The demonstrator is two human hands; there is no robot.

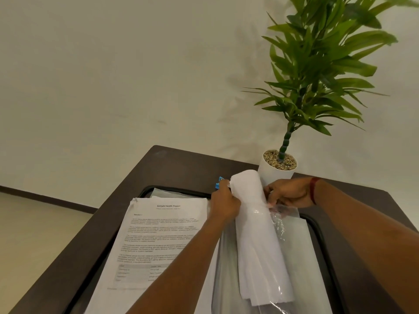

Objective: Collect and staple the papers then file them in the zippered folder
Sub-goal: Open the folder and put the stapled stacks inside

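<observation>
Rolled papers half inside clear folder

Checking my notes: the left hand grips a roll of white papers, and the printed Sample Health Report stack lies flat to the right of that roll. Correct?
Not quite. The head view shows the Sample Health Report stack lying flat to the left of the roll of white papers, not the right. The left hand does grip the roll.
</observation>
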